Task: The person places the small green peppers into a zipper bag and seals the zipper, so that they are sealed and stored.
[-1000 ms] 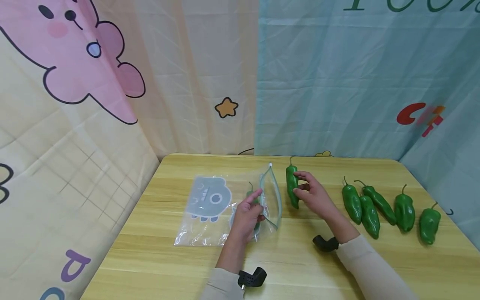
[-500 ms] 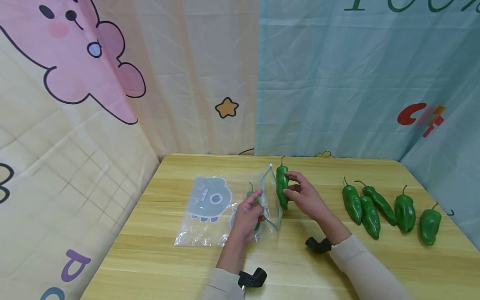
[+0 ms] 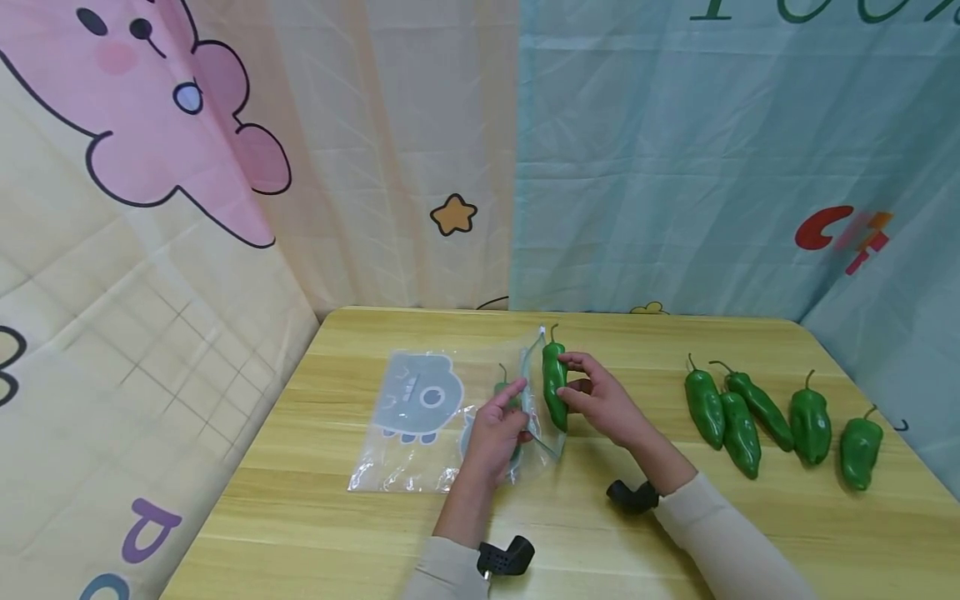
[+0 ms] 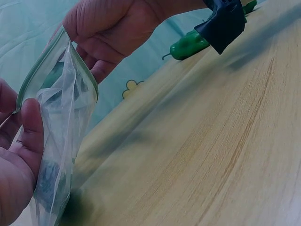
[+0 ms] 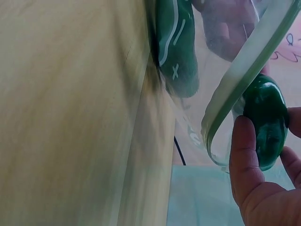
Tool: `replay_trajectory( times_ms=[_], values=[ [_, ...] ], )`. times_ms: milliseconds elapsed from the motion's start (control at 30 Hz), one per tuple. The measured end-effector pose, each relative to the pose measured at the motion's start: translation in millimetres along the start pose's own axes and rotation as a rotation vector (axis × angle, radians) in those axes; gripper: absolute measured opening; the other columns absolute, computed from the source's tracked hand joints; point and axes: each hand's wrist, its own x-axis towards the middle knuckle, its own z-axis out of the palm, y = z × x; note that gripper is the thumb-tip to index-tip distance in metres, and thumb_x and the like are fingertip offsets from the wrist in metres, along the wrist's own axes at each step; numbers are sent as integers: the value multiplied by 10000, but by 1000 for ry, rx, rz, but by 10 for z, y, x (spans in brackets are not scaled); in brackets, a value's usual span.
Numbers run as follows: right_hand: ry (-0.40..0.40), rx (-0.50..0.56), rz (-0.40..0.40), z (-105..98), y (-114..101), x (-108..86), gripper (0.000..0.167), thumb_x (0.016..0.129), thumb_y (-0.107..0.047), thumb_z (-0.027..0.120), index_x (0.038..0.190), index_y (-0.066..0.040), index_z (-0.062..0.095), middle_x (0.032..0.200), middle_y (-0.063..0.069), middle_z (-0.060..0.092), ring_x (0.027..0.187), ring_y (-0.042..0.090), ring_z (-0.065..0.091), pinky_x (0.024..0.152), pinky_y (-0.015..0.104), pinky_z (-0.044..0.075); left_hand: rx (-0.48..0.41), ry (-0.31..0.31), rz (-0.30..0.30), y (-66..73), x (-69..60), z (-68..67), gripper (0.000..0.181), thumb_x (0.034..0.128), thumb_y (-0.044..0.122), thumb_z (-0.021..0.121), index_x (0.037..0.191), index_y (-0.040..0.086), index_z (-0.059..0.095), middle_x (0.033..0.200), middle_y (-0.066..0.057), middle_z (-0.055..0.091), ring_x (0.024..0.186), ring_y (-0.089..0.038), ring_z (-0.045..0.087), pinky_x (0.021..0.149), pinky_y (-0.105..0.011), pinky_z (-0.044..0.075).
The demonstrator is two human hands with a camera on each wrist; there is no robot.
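Head feed, left to right: I have a clear zip bag (image 3: 416, 471), its end with the grey-blue cartoon print (image 3: 412, 396) lying on the wooden table (image 3: 300, 533), and one bagged green pepper (image 3: 501, 389) showing through the film. My left hand (image 3: 495, 433) sits over it by the bag's mouth, thumb and fingers pinched on the rim. The mouth gapes to the right, zip slider (image 3: 542, 330) at the far corner. Right at this mouth is the held green pepper (image 3: 554, 379), with my right hand (image 3: 603, 404) clamped on it from its right side. Farther right, well apart, five loose green peppers (image 3: 741, 433) lie on the table. Key relation, as I judge it: the held pepper is left of the right-hand grip, its long axis nearly parallel to the mouth, stem toward the table's far edge, so it is side-on to the gap rather than pointing in. Right hand carries it; left is just across the rim. Whether any part has passed the rim, I cannot tell. Left wrist view adds the rim pinch, which the head view largely hides; right wrist view adds the bagged pepper's lower end through the film and shows the held one foreshortened.
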Motion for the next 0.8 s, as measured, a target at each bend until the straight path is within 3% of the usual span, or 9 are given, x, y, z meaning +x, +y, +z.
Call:
replay_trajectory(
  times_ms=[267,600,800],
  values=[
    [-34,-1,60,35,-14,-31,498,961,-57,598,1424,-61,416,1421,224,386,1032,316,617,768,410,592,3,4,-5,-4,-3,2,618,810,-79,561,1398,111,577,945,-67,529,772,-137,548,655,-241,526],
    [-51,-31,107,106,12,-28,495,961,-75,605,1421,-58,425,1430,224,378,1052,308,618,777,394,591,3,-20,50,-26,-2,-1,615,801,-66,557,1400,73,565,879,-28,534,758,-122,550,638,-224,527],
    [-52,-59,146,135,5,-32,493,952,-93,632,1409,-92,448,1421,196,404,1044,295,619,792,395,588,-18,-16,18,-7,-5,1,604,818,-67,560,1403,85,566,865,-44,551,776,-133,550,640,-225,512]
  ],
)
